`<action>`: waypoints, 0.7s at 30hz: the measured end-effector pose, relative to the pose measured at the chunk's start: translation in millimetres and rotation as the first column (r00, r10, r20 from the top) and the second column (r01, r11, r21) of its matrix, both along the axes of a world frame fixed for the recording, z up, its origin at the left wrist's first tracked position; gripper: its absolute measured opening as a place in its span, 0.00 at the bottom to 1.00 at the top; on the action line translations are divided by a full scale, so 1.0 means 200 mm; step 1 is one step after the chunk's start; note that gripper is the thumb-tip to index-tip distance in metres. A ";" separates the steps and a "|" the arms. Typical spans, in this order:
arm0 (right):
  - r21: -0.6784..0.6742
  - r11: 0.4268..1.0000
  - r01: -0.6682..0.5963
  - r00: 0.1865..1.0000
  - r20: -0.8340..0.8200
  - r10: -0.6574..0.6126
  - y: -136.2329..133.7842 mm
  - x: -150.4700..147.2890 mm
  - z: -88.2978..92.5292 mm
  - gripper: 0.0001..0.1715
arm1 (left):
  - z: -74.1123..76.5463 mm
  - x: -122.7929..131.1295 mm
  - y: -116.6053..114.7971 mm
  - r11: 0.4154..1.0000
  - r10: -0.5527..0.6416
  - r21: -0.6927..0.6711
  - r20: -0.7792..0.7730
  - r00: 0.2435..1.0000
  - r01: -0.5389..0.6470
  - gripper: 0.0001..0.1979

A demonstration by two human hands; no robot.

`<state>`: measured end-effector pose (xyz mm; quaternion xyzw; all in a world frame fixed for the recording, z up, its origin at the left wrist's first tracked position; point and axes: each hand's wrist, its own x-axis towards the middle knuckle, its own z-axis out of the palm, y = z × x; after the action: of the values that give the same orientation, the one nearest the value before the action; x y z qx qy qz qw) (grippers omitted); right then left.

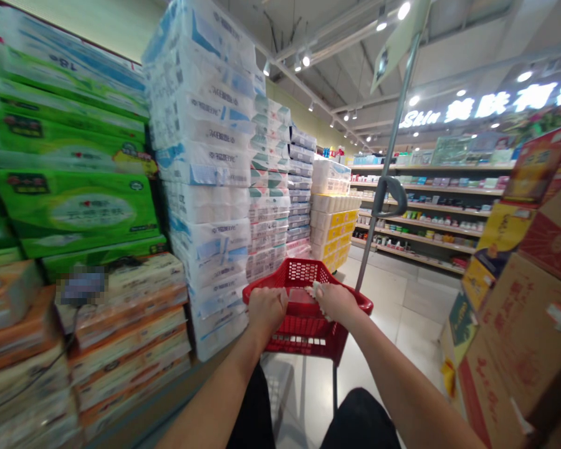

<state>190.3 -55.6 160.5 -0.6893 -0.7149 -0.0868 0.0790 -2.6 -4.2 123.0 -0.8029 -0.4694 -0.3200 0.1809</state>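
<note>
Well, a supermarket aisle [383, 268] runs ahead, walled on the left by tall stacks of wrapped toilet paper [206, 187] and green-packed tissue [75, 212], with cardboard cartons [523, 337] on the right and goods shelving [421, 212] beyond them. A red plastic shopping basket [308, 274] sits on a wheeled cart, a metal pole [393, 149] rising behind it. The person's left hand [266, 310] curls over the basket's near rim, fingers closed around it. The right hand [336, 302] lies on the rim just beside it and seems to pinch something small and pale, perhaps a crumpled paper [316, 292], though the fingers partly hide it.
</note>
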 end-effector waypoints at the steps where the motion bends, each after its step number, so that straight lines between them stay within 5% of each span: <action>1: -0.045 0.998 -0.039 0.998 0.037 0.041 0.02 0.02 0.02 0.16 | 0.00 0.00 0.00 1.000 -0.001 0.000 -0.003 1.000 0.001 0.24; 7: -0.078 0.986 -0.150 0.979 0.126 0.159 0.08 0.08 0.03 0.14 | -0.01 0.00 0.01 1.000 0.001 0.008 -0.004 1.000 -0.001 0.23; 12: 0.183 0.983 -0.007 0.998 -0.053 0.017 -0.01 0.04 -0.06 0.22 | 0.00 -0.01 0.01 1.000 0.002 -0.004 0.002 1.000 -0.002 0.24; 17: 0.379 0.911 -0.163 0.981 -0.040 0.192 -0.09 0.00 -0.12 0.25 | 0.00 -0.01 0.01 1.000 -0.004 -0.024 0.001 1.000 0.004 0.23; 21: 0.323 0.946 0.005 0.993 -0.115 0.034 -0.06 -0.01 -0.11 0.25 | 0.00 0.00 0.02 1.000 0.003 -0.024 -0.008 1.000 -0.003 0.22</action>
<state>188.9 -66.8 138.2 -0.6656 -0.6902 -0.1608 0.2338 -1.7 -0.7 123.2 -0.8056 -0.4737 -0.3106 0.1735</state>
